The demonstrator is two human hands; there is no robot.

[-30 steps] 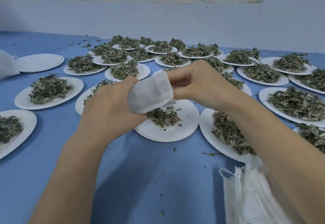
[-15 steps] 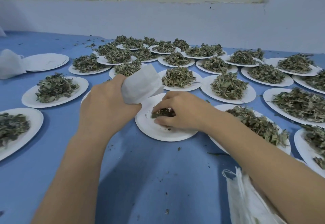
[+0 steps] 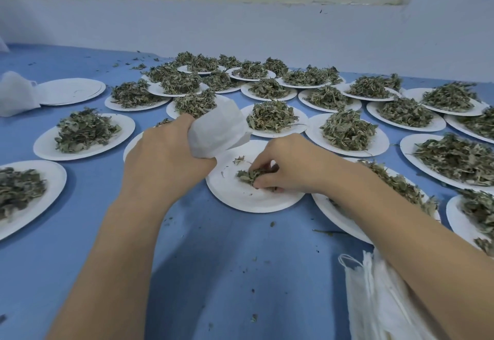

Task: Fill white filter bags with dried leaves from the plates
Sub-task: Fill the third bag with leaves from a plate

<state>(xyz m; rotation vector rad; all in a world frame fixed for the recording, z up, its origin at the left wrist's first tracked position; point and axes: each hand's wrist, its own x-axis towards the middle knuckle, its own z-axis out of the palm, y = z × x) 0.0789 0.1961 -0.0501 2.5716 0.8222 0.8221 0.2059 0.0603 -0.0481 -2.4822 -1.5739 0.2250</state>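
My left hand [image 3: 165, 163] grips a bulging white filter bag [image 3: 217, 128] by its lower end, held tilted above the left side of a white paper plate [image 3: 240, 195]. On that plate lies a small remnant of dried leaves [image 3: 250, 175]. My right hand [image 3: 291, 166] has its fingers curled down onto those leaves and pinches them together. A few loose leaf bits [image 3: 238, 159] lie apart on the plate.
Several white plates heaped with dried leaves [image 3: 347, 130] cover the blue table to the left, right and back. A stack of bare plates [image 3: 70, 91] and a filled bag [image 3: 16, 93] sit far left. Flat filter bags [image 3: 374, 297] lie at the near right. A wall stands behind.
My right hand left the bag's mouth, dropped to the plate and gathered the remaining leaves. My left hand keeps holding the bag, now a little higher and more tilted.
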